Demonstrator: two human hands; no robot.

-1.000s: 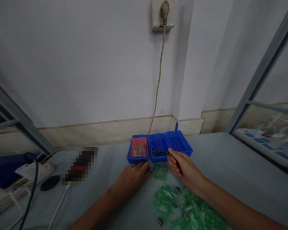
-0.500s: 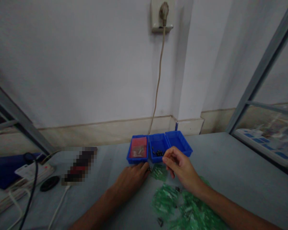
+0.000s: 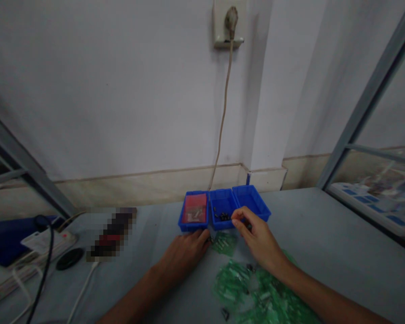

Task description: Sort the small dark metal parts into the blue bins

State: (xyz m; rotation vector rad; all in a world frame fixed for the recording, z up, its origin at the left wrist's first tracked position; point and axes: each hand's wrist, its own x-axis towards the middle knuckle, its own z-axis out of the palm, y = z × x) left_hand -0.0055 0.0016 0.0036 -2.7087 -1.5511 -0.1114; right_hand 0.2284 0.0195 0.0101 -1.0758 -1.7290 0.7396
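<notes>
Fingertips pinched together, the right hand [image 3: 260,239] edged nearer the middle blue bin [image 3: 222,226], lower center, as the left hand [image 3: 189,245] curled beside a green packet [image 3: 227,247], any contents unclear.

We see three plain blue trays [image 3: 251,198], with solid red in the left one and blackish pieces [image 3: 223,216] in the middle. Our bags [image 3: 232,281] are translucent green, our tabletop [image 3: 334,234] grey-blue, the far wall [image 3: 138,90] pale grey.

A green bag [image 3: 227,246] lies near blue trays [image 3: 222,199].
</notes>
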